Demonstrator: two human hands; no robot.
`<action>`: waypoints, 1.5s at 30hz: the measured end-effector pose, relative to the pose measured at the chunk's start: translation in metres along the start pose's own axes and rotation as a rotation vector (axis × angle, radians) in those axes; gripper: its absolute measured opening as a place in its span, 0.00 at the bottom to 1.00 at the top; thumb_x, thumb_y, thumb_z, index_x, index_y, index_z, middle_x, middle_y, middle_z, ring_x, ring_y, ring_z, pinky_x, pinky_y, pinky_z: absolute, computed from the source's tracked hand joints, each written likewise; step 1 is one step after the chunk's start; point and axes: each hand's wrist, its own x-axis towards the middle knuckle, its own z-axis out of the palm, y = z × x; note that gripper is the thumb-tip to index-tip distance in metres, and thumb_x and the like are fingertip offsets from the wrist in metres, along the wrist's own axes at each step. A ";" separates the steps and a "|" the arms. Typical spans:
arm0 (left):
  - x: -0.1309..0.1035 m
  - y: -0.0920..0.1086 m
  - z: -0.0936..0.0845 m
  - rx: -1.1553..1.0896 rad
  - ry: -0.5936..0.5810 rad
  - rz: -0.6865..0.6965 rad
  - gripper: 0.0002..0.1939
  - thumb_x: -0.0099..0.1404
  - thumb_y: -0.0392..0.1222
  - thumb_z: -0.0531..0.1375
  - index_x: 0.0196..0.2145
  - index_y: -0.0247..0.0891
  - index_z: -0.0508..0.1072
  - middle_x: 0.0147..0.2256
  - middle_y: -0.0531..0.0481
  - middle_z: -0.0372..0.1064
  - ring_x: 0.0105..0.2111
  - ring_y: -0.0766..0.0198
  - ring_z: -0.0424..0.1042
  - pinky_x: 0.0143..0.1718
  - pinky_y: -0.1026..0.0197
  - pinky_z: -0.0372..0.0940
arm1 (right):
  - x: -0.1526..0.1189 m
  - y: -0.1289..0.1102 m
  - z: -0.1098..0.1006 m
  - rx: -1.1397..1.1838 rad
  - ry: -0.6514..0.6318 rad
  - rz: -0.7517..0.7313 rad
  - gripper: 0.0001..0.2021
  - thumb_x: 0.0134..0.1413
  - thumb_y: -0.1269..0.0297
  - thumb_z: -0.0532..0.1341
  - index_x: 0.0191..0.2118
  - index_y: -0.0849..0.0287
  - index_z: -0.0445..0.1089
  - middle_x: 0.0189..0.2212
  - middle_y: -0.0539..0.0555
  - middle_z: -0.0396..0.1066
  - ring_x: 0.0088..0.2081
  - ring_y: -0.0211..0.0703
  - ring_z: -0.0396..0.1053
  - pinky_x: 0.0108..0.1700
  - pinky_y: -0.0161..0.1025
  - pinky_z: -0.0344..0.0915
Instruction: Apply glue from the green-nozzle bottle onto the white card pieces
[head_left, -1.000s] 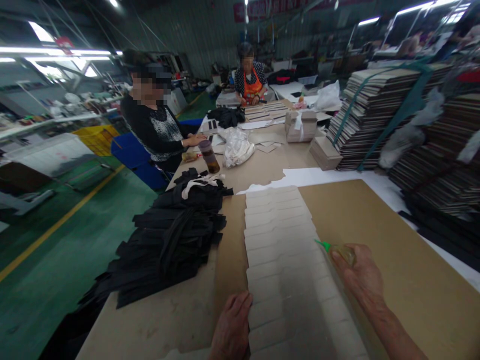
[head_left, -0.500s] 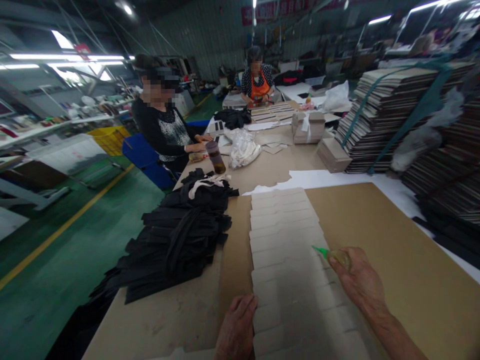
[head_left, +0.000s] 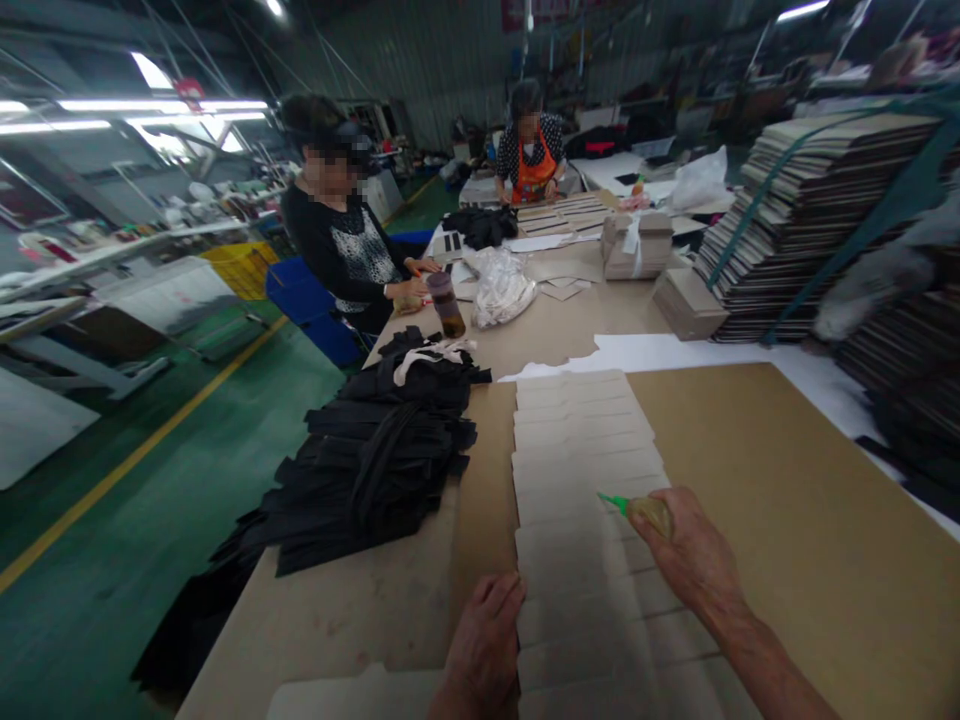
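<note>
Right hand [head_left: 694, 550]: grip closed around the squeeze bottle [head_left: 649, 516], green nozzle [head_left: 613, 502] pointing left over the row of overlapping card pieces [head_left: 574, 560]. Can't tell if the tip touches. Left hand [head_left: 486, 630]: fingers bunched at the row's left edge; can't tell whether they pinch or just press.

Step looks like running the nozzle along the pieces. To do it well, I'd hold the tip low, squeeze evenly and follow the exposed strips. Left hand should brace the edge lightly; the overlaps look easy to skew.

Edges: row lies lengthwise on brown board [head_left: 787, 480], its near end running out of frame. Left of it: a narrow board strip, then black strips [head_left: 367, 470] heaped across the desk [head_left: 352, 620] and over its left edge. White sheet [head_left: 652, 350] borders the far end. Best room is right, over bare board; the bundled stack [head_left: 810, 220] stands well beyond.
</note>
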 end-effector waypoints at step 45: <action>0.001 0.008 -0.003 -0.029 -0.048 -0.060 0.24 0.61 0.30 0.52 0.55 0.33 0.66 0.52 0.42 0.67 0.47 0.54 0.62 0.53 0.51 0.63 | -0.018 -0.079 0.052 0.009 -0.058 -0.279 0.13 0.59 0.51 0.53 0.40 0.54 0.64 0.39 0.52 0.66 0.35 0.40 0.66 0.34 0.36 0.57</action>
